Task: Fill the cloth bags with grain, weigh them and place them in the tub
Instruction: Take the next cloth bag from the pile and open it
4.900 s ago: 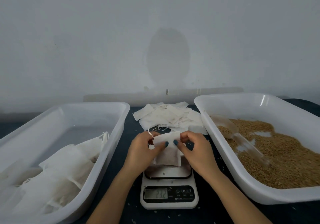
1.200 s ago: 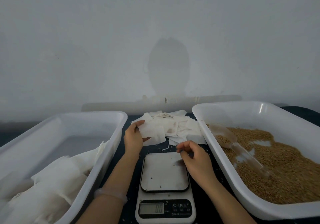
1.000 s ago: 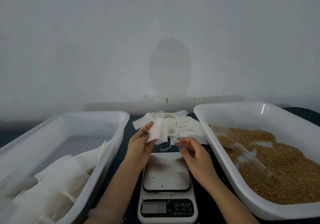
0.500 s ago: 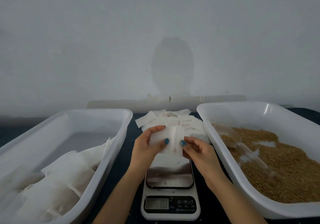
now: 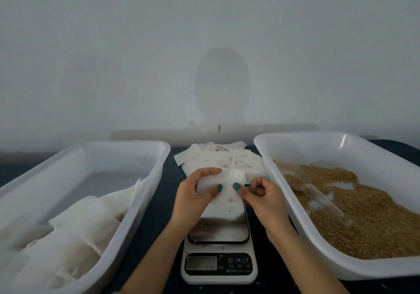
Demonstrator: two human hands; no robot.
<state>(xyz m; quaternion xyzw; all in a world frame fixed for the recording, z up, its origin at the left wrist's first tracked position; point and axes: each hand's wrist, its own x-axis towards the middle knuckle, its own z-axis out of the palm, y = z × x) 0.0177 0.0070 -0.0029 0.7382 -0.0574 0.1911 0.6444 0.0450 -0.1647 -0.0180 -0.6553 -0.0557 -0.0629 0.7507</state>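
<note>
The bag (image 5: 225, 179) is coming nearer, over the scale (image 5: 219, 225). Left hand (image 5: 192, 199) and right hand (image 5: 264, 199) are pinching it, likely opening it for grain (image 5: 368, 209).

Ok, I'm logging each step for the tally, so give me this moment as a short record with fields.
left grip: pinches cloth bag over the scale
right grip: pinches the bag's other edge
cloth bag: looks flat, unfilled
scoop: lies in grain, right tub
left tub: holds filled bags
spare bags: piled behind scale
</note>
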